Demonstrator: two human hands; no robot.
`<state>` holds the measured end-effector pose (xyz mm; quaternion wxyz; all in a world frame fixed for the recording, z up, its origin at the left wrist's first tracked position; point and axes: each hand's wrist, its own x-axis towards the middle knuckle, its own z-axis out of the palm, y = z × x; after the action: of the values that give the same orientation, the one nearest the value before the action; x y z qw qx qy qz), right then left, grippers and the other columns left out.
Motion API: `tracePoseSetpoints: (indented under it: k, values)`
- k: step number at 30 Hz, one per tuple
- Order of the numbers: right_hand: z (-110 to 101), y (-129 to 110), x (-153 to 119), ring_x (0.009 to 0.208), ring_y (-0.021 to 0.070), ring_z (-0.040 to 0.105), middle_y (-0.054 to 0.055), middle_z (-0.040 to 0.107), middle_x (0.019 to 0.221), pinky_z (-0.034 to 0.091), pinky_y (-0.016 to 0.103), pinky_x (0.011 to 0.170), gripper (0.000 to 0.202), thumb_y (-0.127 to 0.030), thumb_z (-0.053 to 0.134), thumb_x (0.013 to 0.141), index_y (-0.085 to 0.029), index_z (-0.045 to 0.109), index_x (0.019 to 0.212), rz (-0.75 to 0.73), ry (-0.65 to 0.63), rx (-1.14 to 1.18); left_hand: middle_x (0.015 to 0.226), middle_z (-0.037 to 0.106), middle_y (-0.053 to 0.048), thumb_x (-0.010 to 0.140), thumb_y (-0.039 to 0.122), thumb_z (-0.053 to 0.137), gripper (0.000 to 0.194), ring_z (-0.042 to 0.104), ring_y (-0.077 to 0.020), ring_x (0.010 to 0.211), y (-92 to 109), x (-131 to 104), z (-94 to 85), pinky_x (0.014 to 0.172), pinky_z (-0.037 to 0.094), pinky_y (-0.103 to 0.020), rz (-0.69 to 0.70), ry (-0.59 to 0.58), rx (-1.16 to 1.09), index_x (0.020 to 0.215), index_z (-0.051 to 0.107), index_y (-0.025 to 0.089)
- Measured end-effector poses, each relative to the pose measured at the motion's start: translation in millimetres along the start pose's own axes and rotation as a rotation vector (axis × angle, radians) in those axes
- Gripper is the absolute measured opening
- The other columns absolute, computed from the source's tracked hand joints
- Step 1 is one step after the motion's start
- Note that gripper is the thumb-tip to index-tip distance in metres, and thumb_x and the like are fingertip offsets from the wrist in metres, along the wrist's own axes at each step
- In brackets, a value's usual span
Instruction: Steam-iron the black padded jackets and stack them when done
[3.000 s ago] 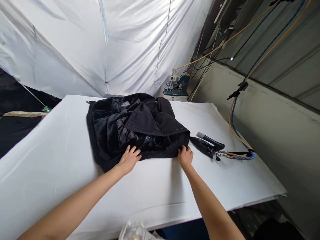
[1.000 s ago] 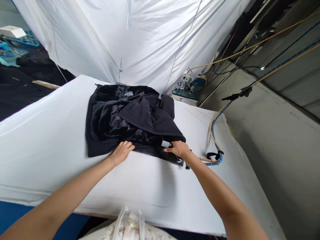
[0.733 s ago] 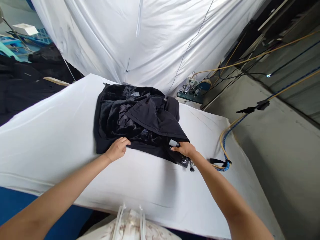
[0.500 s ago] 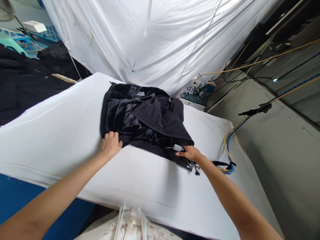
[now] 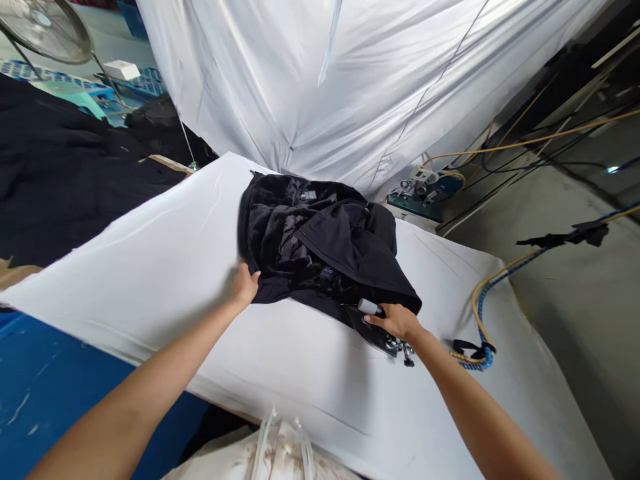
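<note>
A crumpled black jacket (image 5: 320, 247) with a furry lining lies on a white padded table (image 5: 165, 267). My left hand (image 5: 244, 285) grips the jacket's near left corner at the hem. My right hand (image 5: 395, 320) is closed around the handle of a black steam iron (image 5: 373, 328), which rests on the jacket's near right edge. A yellow and blue hose (image 5: 483, 313) runs from the iron off to the right.
White sheeting (image 5: 350, 87) hangs behind the table. Dark cloth (image 5: 55, 173) is piled at the left, with a fan (image 5: 40, 27) above it. A small machine (image 5: 423, 187) and cables sit at the back right. A plastic bag (image 5: 280, 453) is at the near edge.
My right hand left the hem, took the iron from the table and set it on the jacket's edge. My left hand slid left along the hem to the corner. The view swung left.
</note>
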<state>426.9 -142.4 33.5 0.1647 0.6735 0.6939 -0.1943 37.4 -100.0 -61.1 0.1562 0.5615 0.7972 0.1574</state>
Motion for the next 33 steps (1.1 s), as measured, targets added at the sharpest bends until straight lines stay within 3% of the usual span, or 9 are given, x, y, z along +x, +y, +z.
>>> tracePoseSetpoints:
  k: [3, 9, 12, 14, 17, 19, 24, 28, 33]
  values:
    - [-1.1, -10.7, 0.6, 0.084, 0.0261, 0.06, 0.009, 0.065, 0.088, 0.037, 0.028, 0.062, 0.058, -0.07, 0.04, 0.073, -0.021, 0.064, 0.093, 0.019, -0.009, -0.009, 0.096, 0.062, -0.014, 0.089, 0.036, 0.028, 0.033, 0.062, -0.0236, 0.083, 0.0, 8.1, -3.3, 0.066, 0.043, -0.032, 0.101, 0.077, 0.079, 0.107, 0.045, 0.014]
    - [-1.9, -24.5, -5.1, 0.086, 0.0264, 0.06, 0.008, 0.066, 0.088, 0.036, 0.028, 0.062, 0.057, -0.069, 0.04, 0.074, -0.022, 0.062, 0.098, 0.058, 0.003, -0.032, 0.098, 0.059, -0.012, 0.089, 0.041, 0.028, 0.035, 0.059, -0.0227, 0.081, -12.0, 28.8, -1.5, 0.069, 0.041, -0.034, 0.187, 0.038, 0.174, 0.108, 0.045, 0.016]
    - [-1.9, -30.5, -6.9, 0.085, 0.0253, 0.06, 0.007, 0.066, 0.087, 0.035, 0.027, 0.06, 0.054, -0.068, 0.042, 0.074, -0.023, 0.062, 0.096, 0.042, 0.008, -0.048, 0.109, 0.053, -0.018, 0.085, 0.043, 0.038, 0.042, 0.052, -0.0272, 0.096, -11.9, 21.0, -3.6, 0.078, 0.039, -0.038, 0.218, 0.205, 0.105, 0.112, 0.044, 0.011]
    - [-2.3, -37.0, -6.6, 0.084, 0.0244, 0.061, 0.006, 0.066, 0.085, 0.034, 0.026, 0.059, 0.052, -0.068, 0.043, 0.073, -0.023, 0.063, 0.091, 0.034, 0.004, -0.061, 0.115, 0.049, -0.018, 0.084, 0.039, 0.042, 0.037, 0.046, -0.0287, 0.105, -3.4, 9.4, -6.5, 0.084, 0.035, -0.042, 0.379, 0.283, 0.067, 0.109, 0.048, 0.012]
    - [-3.3, -49.7, -5.0, 0.081, 0.0235, 0.061, 0.005, 0.066, 0.082, 0.034, 0.025, 0.058, 0.054, -0.07, 0.04, 0.073, -0.023, 0.062, 0.088, 0.032, 0.01, -0.075, 0.109, 0.055, -0.01, 0.086, 0.029, 0.04, 0.024, 0.044, -0.0245, 0.104, 17.5, -6.1, -4.6, 0.088, 0.031, -0.043, 0.822, 0.055, 0.082, 0.101, 0.057, 0.023]
    - [-4.1, -58.0, -4.0, 0.081, 0.0232, 0.061, 0.006, 0.066, 0.082, 0.034, 0.025, 0.058, 0.056, -0.072, 0.039, 0.073, -0.023, 0.061, 0.089, 0.032, 0.006, -0.074, 0.108, 0.057, -0.006, 0.084, 0.032, 0.045, 0.026, 0.043, -0.0243, 0.106, 27.9, -7.5, 2.2, 0.091, 0.028, -0.045, 0.966, -0.122, 0.129, 0.108, 0.056, 0.029]
    - [-5.4, -72.8, -2.3, 0.082, 0.0229, 0.061, 0.007, 0.066, 0.086, 0.036, 0.025, 0.06, 0.057, -0.072, 0.039, 0.072, -0.023, 0.062, 0.091, 0.028, 0.003, -0.037, 0.135, 0.041, -0.007, 0.071, 0.06, 0.051, 0.069, 0.025, -0.0347, 0.126, 22.4, 20.8, 20.3, 0.098, 0.011, -0.059, 0.856, -0.275, 0.177, 0.133, 0.034, 0.035]
    - [-5.0, -86.0, 2.6, 0.084, 0.0241, 0.061, 0.008, 0.066, 0.088, 0.038, 0.027, 0.064, 0.06, -0.074, 0.037, 0.072, -0.024, 0.062, 0.094, 0.016, 0.021, -0.047, 0.142, 0.032, -0.008, 0.066, 0.068, 0.05, 0.081, 0.017, -0.0339, 0.132, 17.3, 44.2, 24.9, 0.101, -0.001, -0.058, 0.866, -0.314, 0.179, 0.135, 0.03, 0.033]
    - [-6.6, -106.5, 13.8, 0.087, 0.0264, 0.06, 0.01, 0.066, 0.09, 0.04, 0.03, 0.067, 0.069, -0.078, 0.029, 0.07, -0.022, 0.061, 0.094, 0.07, 0.056, -0.065, 0.144, 0.029, -0.007, 0.061, 0.069, 0.054, 0.088, 0.014, -0.0329, 0.133, 21.8, 53.6, 25.9, 0.102, -0.005, -0.057, 0.873, -0.327, 0.174, 0.136, 0.028, 0.032]
